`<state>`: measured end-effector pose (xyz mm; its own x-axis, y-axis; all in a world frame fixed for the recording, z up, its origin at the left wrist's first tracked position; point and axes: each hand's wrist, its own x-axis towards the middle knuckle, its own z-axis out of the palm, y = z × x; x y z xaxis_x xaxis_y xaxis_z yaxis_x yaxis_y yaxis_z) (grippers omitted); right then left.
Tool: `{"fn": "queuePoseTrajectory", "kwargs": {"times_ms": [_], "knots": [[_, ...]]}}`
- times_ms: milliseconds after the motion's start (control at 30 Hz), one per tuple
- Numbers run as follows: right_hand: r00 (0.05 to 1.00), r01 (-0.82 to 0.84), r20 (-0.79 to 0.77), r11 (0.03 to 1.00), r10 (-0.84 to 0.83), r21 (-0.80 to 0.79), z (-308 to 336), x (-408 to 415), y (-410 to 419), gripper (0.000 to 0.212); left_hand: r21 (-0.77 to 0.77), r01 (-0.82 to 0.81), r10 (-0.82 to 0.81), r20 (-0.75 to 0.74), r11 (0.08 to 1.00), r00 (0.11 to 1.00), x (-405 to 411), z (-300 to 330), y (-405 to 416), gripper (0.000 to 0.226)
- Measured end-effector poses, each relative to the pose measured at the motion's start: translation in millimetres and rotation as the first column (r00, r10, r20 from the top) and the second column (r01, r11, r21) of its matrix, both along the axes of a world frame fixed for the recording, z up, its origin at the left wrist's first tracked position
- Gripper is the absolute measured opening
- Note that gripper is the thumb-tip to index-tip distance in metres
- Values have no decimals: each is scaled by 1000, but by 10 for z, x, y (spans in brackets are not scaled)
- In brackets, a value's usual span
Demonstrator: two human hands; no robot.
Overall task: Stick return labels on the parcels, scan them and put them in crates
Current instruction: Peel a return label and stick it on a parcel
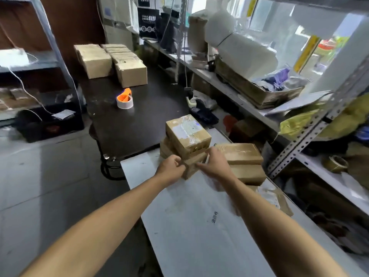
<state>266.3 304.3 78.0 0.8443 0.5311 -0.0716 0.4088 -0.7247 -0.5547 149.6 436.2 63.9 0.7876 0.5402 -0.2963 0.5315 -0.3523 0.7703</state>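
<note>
1. Parcels are stacked at the far end of the white surface point(199, 226): a top parcel point(187, 134) sits askew on a lower parcel point(192, 165), with two more side parcels point(241, 154) piled just to the right.
2. Both hands are on the lower parcel. The left hand point(171, 168) has its fingers curled against the near left corner; the right hand point(215, 162) rests on its right end, fingers bent over the edge. Whether either fully grips it is hard to tell, as the hands are blurred.
3. Progress looks early. The top parcel carries a pale shipping label under tape, but I cannot tell whether it is a return label. No scanner in hand and no crate is plainly visible, so scanning and crating seem still ahead.
4. Brown cartons point(111, 62) stand at the back of the dark surface point(127, 124), with a tape roll point(124, 100) nearer.
5. Readable writing: small dark characters printed on the white surface, too small to read surely; a black poster point(148, 22) at the back reads roughly "FULL FACE MASK".
</note>
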Motion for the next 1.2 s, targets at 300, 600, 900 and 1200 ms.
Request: {"fn": "queuePoseTrajectory", "kwargs": {"times_ms": [300, 600, 900, 1200], "knots": [[983, 142, -114, 989, -146, -43, -112, 597, 739, 137, -95, 23, -25, -27, 995, 999, 392, -80, 697, 24], [982, 145, -126, 989, -141, 23, -189, 537, 869, 124, -158, -12, 8, -26, 987, 1000, 262, -157, 881, 29], [978, -195, 84, 980, 191, 49, 53, -102, -201, 116, -197, -116, 134, 81, 974, 988, -242, -93, 595, 86], [984, -169, 46, 982, 174, -81, -15, -1263, -2243, 116, -717, 108, -88, 65, 689, 994, -1020, -299, -847, 41]]}}
